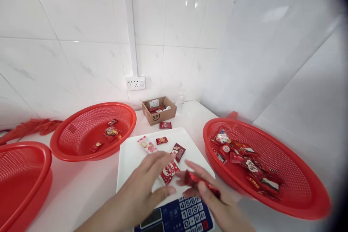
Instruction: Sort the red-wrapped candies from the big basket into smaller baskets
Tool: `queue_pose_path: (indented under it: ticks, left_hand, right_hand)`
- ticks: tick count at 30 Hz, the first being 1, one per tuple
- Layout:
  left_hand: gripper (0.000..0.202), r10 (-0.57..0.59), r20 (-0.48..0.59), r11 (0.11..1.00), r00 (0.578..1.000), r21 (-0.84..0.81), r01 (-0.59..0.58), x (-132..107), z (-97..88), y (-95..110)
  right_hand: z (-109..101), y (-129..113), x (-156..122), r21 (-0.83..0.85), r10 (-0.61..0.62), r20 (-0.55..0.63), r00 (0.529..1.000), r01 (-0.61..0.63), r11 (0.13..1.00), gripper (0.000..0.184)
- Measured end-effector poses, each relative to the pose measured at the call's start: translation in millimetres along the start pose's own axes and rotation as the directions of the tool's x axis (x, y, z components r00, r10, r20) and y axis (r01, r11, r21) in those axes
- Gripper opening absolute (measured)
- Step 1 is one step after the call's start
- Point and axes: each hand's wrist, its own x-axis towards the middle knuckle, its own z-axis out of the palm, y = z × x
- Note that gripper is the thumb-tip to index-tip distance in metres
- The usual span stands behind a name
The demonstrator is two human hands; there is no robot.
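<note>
My left hand (148, 185) hovers over the front of the white scale tray (130, 159), fingers spread and reaching toward a red and white sweet packet (169, 172) lying there. My right hand (210, 197) is closed round a shiny red wrapped sweet (199, 183) just above the scale's blue keypad (187, 214). A pink and white packet (147, 144), a small red sweet (161, 140) and a dark red packet (178, 152) lie farther back on the tray.
A red mesh basket (296, 192) on the right holds several red sweets. Another red basket (81, 130) at the back left holds a few. A third red basket (19, 185) is at the far left. A small cardboard box (159, 110) and a loose red sweet (165, 125) sit by the tiled wall.
</note>
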Motion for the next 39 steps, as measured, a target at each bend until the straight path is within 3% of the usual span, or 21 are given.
queue_pose_path:
  ticks: [2,4,6,8,11,16,24,29,33,37,39]
  left_hand:
    - [0.058,-0.072,0.029,0.993,0.997,0.099,0.069,7.5,-3.3,-13.4]
    - [0.068,-0.114,0.093,0.975,0.989,0.199,0.094,15.1,-1.9,-27.3]
    - [0.078,-0.123,0.168,0.956,0.978,0.285,0.072,21.6,3.7,-38.7]
    - [0.085,-0.129,0.242,0.943,0.962,0.331,0.043,27.0,10.8,-45.7]
    - [0.088,-0.144,0.31,0.945,0.94,0.325,0.038,35.3,18.7,-48.6]
    - [0.087,-0.192,0.319,0.942,0.928,0.325,0.083,55.7,23.6,-41.5]
    - [0.079,-0.317,0.315,0.901,0.895,0.396,0.179,83.8,43.8,-26.7]
    - [0.049,-0.229,0.157,0.892,0.961,0.429,0.142,81.0,48.6,-23.0]
    - [0.04,-0.23,0.066,0.886,0.971,0.427,0.18,69.5,45.2,-23.2]
    - [0.043,-0.246,0.058,0.89,0.968,0.408,0.202,61.5,40.0,-26.1]
    - [0.05,-0.24,0.112,0.895,0.964,0.411,0.175,60.3,38.6,-26.9]
  right_hand:
    - [-22.4,4.4,-0.3,-0.081,-0.072,-0.237,0.969,0.054,0.995,0.047]
    - [-43.9,8.4,-0.2,-0.199,-0.132,-0.443,0.887,0.047,0.979,0.05]
    - [-61.9,12.0,-0.6,-0.278,-0.148,-0.547,0.824,-0.012,0.961,0.054]
    - [-75.9,15.5,-1.5,-0.337,-0.154,-0.58,0.8,-0.064,0.939,0.056]
    - [-91.5,21.5,-2.3,-0.422,-0.186,-0.58,0.793,-0.097,0.902,0.055]
    - [-109.2,34.4,1.0,-0.488,-0.179,-0.482,0.857,-0.093,0.868,0.054]
    - [-116.9,40.2,0.3,-0.534,-0.209,-0.404,0.891,-0.044,0.844,0.05]
    - [-117.1,40.3,0.2,-0.545,-0.236,-0.386,0.892,-0.014,0.838,0.047]
    - [-116.6,40.2,0.5,-0.558,-0.239,-0.363,0.901,-0.005,0.83,0.046]
    - [-116.8,39.9,0.3,-0.562,-0.21,-0.356,0.91,-0.029,0.827,0.049]
    - [-117.3,39.9,0.1,-0.574,-0.214,-0.36,0.908,-0.034,0.818,0.05]
